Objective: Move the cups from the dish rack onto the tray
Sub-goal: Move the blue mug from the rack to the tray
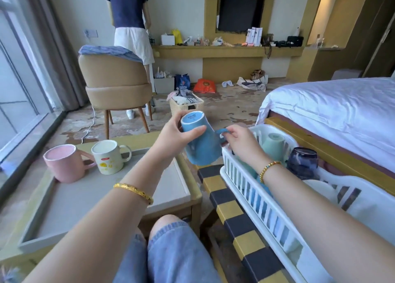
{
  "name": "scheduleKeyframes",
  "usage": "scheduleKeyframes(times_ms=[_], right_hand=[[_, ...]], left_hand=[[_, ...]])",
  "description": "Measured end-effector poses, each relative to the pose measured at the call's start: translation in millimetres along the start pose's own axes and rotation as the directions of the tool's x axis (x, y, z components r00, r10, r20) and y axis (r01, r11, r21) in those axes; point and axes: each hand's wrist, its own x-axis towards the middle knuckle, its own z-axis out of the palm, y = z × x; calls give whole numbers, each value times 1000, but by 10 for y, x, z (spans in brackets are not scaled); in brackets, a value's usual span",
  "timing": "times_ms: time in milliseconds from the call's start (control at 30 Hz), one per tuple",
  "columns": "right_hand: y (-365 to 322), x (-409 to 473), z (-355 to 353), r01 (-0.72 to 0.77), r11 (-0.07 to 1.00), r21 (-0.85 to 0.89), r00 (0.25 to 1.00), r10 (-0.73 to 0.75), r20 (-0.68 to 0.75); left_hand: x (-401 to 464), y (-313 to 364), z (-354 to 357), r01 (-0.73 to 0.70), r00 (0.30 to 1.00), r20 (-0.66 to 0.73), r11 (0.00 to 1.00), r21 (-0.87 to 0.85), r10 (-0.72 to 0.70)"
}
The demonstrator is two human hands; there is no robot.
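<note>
Denim-clad knees [171,250] frame the scene as both hands share a blue cup [201,146], upside down: left hand [173,135] closes its grip round the body, right hand [239,141] pinches the handle, between dish rack [256,199] and tray [85,201], where a pink cup [64,163] and cream cup [109,156] stand.

A tan upholstered chair [116,84] draped with a blue striped cloth [111,52] faces a dark wall-mounted screen [240,13]; a woven basket [186,104], apparently holding folded laundry, sits beside a white-sheeted bed [333,109]
</note>
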Motion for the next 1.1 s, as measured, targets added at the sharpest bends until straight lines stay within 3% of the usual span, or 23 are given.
scheduleKeyframes(times_ms=[233, 433, 600, 900, 1100], right_hand=[[-267, 147, 1108, 10, 927, -375, 966, 87, 242], [-50, 269, 1831, 1, 917, -399, 957, 115, 265], [205, 375, 2214, -42, 904, -426, 974, 132, 184], [403, 592, 2558, -179, 974, -139, 974, 195, 114], [336, 485, 2651, -171, 983, -73, 981, 177, 84]], left_hand=[[-190, -613, -772, 170, 977, -146, 979, 111, -153], [-137, -1155, -1194, 293, 951, -165, 931, 220, -261], [6, -1491, -1312, 317, 947, -147, 904, 288, -286], [400, -1752, -1373, 269, 963, -134, 807, 526, -234], [402, -1805, -1333, 276, 960, -203, 751, 600, -191]])
